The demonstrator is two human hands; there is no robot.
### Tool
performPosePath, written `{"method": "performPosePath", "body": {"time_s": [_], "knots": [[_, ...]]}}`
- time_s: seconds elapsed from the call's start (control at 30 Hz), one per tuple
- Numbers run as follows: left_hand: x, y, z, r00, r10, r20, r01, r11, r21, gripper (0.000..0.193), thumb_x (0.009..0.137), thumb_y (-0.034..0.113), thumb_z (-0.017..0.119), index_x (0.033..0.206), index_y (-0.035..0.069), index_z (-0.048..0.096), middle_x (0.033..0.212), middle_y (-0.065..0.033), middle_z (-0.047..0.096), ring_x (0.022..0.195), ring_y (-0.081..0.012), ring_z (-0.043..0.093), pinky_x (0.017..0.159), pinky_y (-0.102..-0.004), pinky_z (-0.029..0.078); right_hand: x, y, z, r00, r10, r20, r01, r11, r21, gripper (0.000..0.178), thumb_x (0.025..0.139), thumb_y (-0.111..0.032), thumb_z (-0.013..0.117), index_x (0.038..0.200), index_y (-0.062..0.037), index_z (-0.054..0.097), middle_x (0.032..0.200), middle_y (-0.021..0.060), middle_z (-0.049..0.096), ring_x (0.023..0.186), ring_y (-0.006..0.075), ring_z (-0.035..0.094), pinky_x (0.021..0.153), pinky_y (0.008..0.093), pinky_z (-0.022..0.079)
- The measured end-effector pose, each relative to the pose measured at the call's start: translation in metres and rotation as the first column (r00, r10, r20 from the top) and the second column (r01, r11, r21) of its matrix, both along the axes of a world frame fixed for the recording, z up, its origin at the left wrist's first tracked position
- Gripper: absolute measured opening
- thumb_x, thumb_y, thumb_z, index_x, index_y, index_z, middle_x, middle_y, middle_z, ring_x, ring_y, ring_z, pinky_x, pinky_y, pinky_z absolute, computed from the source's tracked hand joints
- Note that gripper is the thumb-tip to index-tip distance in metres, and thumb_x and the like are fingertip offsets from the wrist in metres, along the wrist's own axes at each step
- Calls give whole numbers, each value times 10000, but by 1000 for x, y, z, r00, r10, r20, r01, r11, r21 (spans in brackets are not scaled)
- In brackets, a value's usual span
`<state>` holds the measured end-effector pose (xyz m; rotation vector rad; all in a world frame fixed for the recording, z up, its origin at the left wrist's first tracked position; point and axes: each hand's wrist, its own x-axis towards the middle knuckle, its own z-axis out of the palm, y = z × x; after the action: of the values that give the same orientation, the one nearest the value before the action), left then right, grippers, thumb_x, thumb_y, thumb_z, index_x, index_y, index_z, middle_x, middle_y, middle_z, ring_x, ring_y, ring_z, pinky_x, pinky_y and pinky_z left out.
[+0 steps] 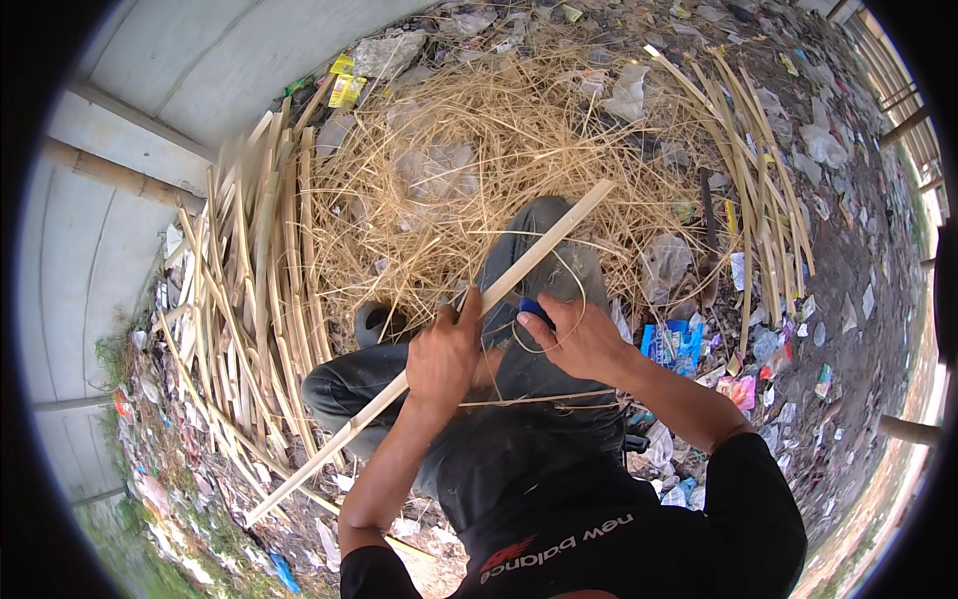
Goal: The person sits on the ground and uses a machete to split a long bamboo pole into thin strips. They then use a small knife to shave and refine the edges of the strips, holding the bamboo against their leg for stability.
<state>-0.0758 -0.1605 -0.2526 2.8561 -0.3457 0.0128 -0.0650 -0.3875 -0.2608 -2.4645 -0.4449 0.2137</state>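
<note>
A long, pale bamboo strip [547,247] runs slantwise across my lap, from the lower left up past my knee. My left hand [444,354] is closed around its middle. Just right of the strip, my right hand [581,339] is closed on a small blue-handled tool [536,310]; its working end is mostly hidden, so its exact kind cannot be made out. A thin curled shaving [584,290] loops around the right hand's fingers. Another thin sliver [544,399] lies across my lap below the hands.
A heap of shavings [479,130] spreads in front of my legs. Many bamboo strips [264,270] lie stacked at the left, by a pale wall [160,60]. More strips [763,180] lie at the right. Plastic litter [674,344] covers the ground around me.
</note>
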Motion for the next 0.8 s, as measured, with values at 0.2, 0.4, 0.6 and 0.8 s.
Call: {"method": "performPosePath", "body": {"time_s": [0.2, 0.4, 0.6, 0.8], "knots": [[-19, 19, 21, 997, 29, 66, -21, 992, -121, 447, 989, 221, 655, 1429, 160, 604, 854, -144, 641, 651, -362, 697, 563, -488, 561, 51, -60, -12, 925, -366, -100, 377, 913, 153, 390, 1073, -360, 569, 1025, 25, 613, 699, 262, 644, 707, 469, 675, 632, 530, 520], [-12, 13, 4, 994, 101, 51, -99, 995, -33, 419, 995, 218, 652, 1407, 150, 612, 846, -150, 638, 625, -370, 688, 541, -501, 558, 13, -29, 20, 984, -164, -65, 174, 964, 201, 400, 1064, -399, 578, 1052, -1, 618, 682, 230, 641, 663, 455, 662, 602, 525, 501], [-11, 8, 11, 995, 44, 85, -43, 999, -11, 441, 969, 188, 668, 1406, 167, 617, 826, -129, 627, 627, -341, 697, 542, -476, 571, 21, -3, -1, 996, -71, 45, 64, 987, 147, 424, 1073, -412, 559, 996, 3, 601, 671, 224, 634, 658, 461, 654, 586, 534, 491], [-19, 11, 8, 997, 61, 45, -60, 998, -13, 455, 964, 185, 667, 1415, 173, 614, 827, -125, 625, 627, -336, 697, 540, -476, 570, 27, 2, 9, 999, -42, -7, 42, 995, 91, 406, 1068, -405, 559, 1030, -6, 617, 693, 244, 662, 687, 482, 665, 613, 552, 514]]}}
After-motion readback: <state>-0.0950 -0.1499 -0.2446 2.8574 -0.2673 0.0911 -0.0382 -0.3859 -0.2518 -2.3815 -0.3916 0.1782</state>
